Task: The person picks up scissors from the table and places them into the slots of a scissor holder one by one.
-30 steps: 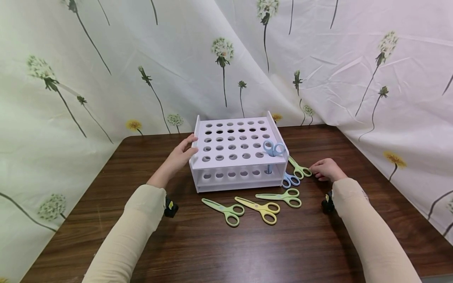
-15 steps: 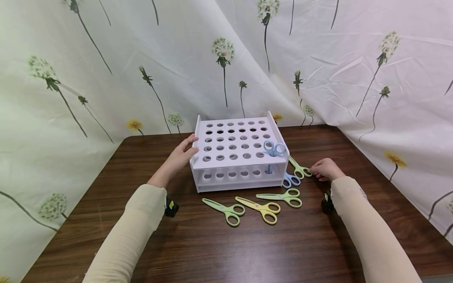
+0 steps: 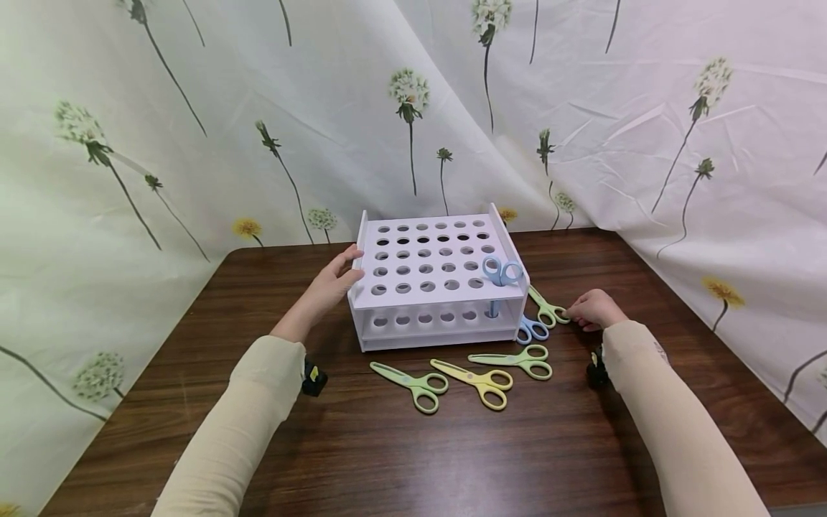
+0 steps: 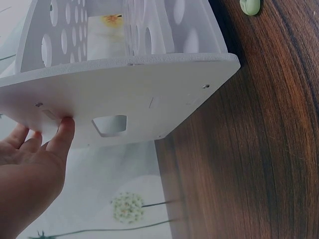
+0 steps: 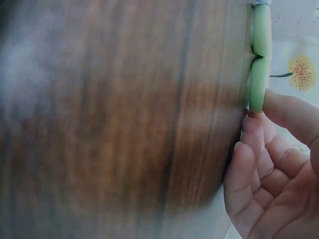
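A white rack (image 3: pixel 426 276) with rows of round holes stands on the table. One pair of blue scissors (image 3: pixel 502 271) sits in its front right hole, handles up. My left hand (image 3: pixel 326 283) touches the rack's left side panel (image 4: pixel 144 94) with its fingertips, fingers fairly straight. Right of the rack, my right hand (image 3: pixel 596 310) pinches the handle edge of green scissors (image 3: pixel 549 313) lying on the table. In the right wrist view the thumb lies on the green handle (image 5: pixel 258 84), with the other fingers curled below. Another pair of blue scissors (image 3: pixel 531 329) lies beside them, partly hidden by the rack.
In front of the rack lie green scissors (image 3: pixel 413 385), yellow scissors (image 3: pixel 476 382) and more green scissors (image 3: pixel 517 360). The dark wooden table (image 3: pixel 362 459) ends at a flower-printed curtain (image 3: pixel 310 129) behind and on both sides.
Both hands stay in nearly the same place. The head view shifts very slightly; the scissors and rack keep their positions.
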`<state>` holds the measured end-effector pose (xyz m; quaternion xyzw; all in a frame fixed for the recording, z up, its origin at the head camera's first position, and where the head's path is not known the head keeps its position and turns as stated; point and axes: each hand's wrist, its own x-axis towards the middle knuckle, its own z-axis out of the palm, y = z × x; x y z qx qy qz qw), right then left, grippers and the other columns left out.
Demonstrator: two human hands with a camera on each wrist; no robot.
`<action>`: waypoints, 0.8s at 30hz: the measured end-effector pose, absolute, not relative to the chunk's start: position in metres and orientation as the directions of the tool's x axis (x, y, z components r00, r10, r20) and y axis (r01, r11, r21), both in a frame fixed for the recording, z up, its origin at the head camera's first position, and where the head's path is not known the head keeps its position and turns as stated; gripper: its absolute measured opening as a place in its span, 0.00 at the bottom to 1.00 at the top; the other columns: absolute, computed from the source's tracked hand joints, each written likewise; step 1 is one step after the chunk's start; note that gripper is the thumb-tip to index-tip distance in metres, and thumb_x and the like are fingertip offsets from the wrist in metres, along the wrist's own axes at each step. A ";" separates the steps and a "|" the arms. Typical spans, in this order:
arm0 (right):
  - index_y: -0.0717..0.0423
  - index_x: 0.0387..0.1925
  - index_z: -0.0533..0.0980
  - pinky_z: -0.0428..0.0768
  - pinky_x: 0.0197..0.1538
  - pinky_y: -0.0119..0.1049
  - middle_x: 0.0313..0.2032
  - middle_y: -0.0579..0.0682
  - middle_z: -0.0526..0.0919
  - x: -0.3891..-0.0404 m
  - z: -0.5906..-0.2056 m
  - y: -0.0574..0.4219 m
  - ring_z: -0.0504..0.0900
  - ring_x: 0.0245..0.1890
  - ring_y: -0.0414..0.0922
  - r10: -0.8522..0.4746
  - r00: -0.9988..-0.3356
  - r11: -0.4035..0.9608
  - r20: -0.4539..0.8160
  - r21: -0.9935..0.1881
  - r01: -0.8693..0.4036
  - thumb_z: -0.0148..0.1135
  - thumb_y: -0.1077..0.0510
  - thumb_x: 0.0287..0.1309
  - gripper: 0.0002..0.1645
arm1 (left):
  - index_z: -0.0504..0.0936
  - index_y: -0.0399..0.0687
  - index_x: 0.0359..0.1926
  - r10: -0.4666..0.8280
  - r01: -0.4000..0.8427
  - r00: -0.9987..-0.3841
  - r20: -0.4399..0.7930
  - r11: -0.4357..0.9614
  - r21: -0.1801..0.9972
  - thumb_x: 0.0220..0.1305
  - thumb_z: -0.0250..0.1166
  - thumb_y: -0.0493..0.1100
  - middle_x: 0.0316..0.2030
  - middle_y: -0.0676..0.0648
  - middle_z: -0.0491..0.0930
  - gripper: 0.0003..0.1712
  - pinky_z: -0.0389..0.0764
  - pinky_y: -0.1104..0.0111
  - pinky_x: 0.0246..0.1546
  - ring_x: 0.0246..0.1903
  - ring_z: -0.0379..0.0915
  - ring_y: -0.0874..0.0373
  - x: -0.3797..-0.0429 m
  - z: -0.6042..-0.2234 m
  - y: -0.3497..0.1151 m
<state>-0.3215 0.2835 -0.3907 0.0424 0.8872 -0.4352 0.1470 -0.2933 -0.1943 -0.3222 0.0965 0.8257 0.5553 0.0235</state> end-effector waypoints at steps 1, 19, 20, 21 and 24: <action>0.63 0.23 0.77 0.77 0.26 0.34 0.18 0.48 0.73 -0.321 -0.390 0.282 0.72 0.19 0.41 -0.032 -0.954 0.626 -0.299 -0.750 0.214 0.66 0.60 0.48 0.09 | 0.58 0.42 0.67 0.185 0.132 -0.980 0.067 0.367 0.921 0.70 0.49 0.42 0.70 0.51 0.44 0.27 0.56 0.55 0.61 0.66 0.45 0.49 -0.293 -0.322 -0.194; 0.69 0.28 0.76 0.77 0.25 0.33 0.16 0.46 0.74 -0.316 -0.389 0.282 0.73 0.19 0.40 -0.008 -0.959 0.607 -0.285 -0.763 0.222 0.60 0.63 0.52 0.09 | 0.56 0.40 0.67 0.207 0.145 -0.975 0.075 0.344 0.928 0.70 0.48 0.41 0.71 0.51 0.41 0.27 0.56 0.54 0.61 0.66 0.45 0.48 -0.293 -0.324 -0.195; 0.70 0.29 0.76 0.78 0.26 0.33 0.17 0.46 0.74 -0.316 -0.389 0.282 0.73 0.20 0.40 -0.007 -0.960 0.600 -0.281 -0.769 0.221 0.60 0.63 0.52 0.10 | 0.56 0.39 0.67 0.210 0.140 -0.975 0.071 0.338 0.931 0.70 0.48 0.40 0.71 0.50 0.41 0.27 0.56 0.54 0.61 0.66 0.45 0.47 -0.291 -0.321 -0.194; 0.71 0.31 0.76 0.78 0.26 0.33 0.17 0.46 0.74 -0.315 -0.389 0.282 0.73 0.20 0.40 -0.004 -0.960 0.590 -0.280 -0.776 0.224 0.60 0.63 0.53 0.11 | 0.55 0.37 0.67 0.213 0.138 -0.975 0.068 0.334 0.932 0.70 0.48 0.39 0.71 0.49 0.40 0.27 0.56 0.54 0.61 0.66 0.44 0.47 -0.288 -0.318 -0.193; 0.72 0.33 0.76 0.78 0.26 0.33 0.17 0.45 0.75 -0.314 -0.390 0.283 0.74 0.21 0.39 0.003 -0.961 0.553 -0.275 -0.800 0.231 0.60 0.63 0.53 0.12 | 0.54 0.35 0.67 0.219 0.127 -0.974 0.057 0.321 0.939 0.70 0.47 0.38 0.71 0.47 0.39 0.27 0.55 0.53 0.61 0.66 0.44 0.46 -0.282 -0.310 -0.189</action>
